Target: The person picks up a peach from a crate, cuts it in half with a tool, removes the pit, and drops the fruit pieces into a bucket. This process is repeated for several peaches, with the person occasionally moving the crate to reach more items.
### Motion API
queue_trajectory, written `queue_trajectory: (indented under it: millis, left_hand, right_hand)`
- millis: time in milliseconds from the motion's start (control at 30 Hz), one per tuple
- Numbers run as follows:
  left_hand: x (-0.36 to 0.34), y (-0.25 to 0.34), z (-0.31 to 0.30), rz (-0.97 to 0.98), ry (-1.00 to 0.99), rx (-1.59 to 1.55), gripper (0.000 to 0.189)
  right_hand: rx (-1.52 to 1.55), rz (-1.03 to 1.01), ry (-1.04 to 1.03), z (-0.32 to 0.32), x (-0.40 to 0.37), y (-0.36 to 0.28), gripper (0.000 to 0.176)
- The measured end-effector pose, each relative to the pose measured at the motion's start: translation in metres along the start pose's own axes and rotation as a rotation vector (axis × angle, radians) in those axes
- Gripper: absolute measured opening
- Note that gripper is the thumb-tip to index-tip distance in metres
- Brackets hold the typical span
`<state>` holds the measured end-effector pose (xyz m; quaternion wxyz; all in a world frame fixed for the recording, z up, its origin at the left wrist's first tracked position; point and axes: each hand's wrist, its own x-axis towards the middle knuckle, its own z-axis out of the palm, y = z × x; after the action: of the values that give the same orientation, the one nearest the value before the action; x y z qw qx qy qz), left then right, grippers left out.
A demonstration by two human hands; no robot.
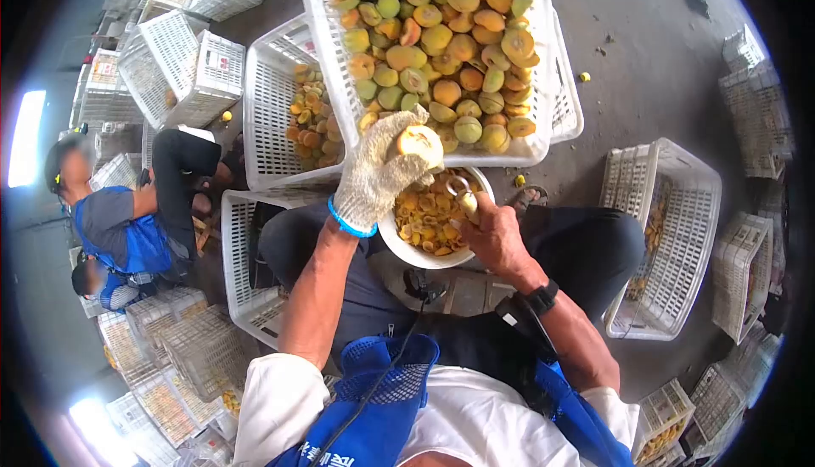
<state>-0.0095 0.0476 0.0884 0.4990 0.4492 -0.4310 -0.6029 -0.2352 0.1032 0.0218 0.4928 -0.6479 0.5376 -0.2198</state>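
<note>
My left hand [379, 171], in a knitted glove with a blue cuff, holds a halved peach [418, 142] cut side up over a white bowl [416, 255]. My bare right hand [492, 233] grips a small metal loop tool [463, 193], its ring close under the peach half. The bowl sits between my knees and holds several orange fruit pieces [424, 216]. Right in front stands a white plastic crate [543, 85] full of halved yellow and green peaches [441, 34].
A second white crate [267, 110] with fruit pieces stands left of the full one. Another person [127, 221] in blue sits at the left among stacked empty crates [182, 64]. More crates [671, 238] lie on the concrete floor at the right.
</note>
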Motion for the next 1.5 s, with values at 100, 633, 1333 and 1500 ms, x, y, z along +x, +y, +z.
queue_trajectory:
  millis: [100,633,1333,1500]
  left_hand:
    - [-0.005,0.007,0.000,0.002,-0.038,-0.063,0.060]
    - [0.014,-0.019,0.016,0.141,0.063,0.127,0.054]
    - [0.028,-0.044,0.012,0.102,0.205,-0.453,0.034]
    - [0.020,-0.045,0.023,0.240,0.224,-0.224,0.033]
  right_hand:
    - [0.485,-0.096,0.057,-0.014,0.007,-0.034,0.033]
    - [0.994,0.076,0.240,-0.005,0.057,-0.112,0.026]
    - [-0.214,0.059,0.136,0.006,0.047,-0.105,0.023]
    - [-0.259,0.051,0.112,0.000,0.048,-0.109,0.024]
